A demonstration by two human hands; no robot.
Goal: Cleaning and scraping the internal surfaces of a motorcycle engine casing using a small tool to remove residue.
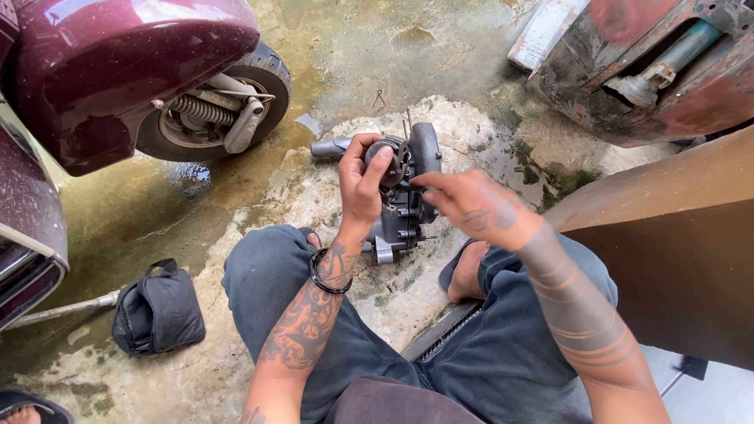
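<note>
Dark grey metal, the engine block stands upright on the wet concrete floor between my knees, my left hand clasping its round upper part, my right hand pinching in from the right.

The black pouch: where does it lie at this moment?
In the head view, the black pouch lies on the wet floor at lower left, beside the person's left knee and below the maroon scooter's wheel.

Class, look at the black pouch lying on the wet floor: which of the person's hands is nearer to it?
Left. The left hand grips the engine, nearer the pouch; the right hand is beyond.
</note>
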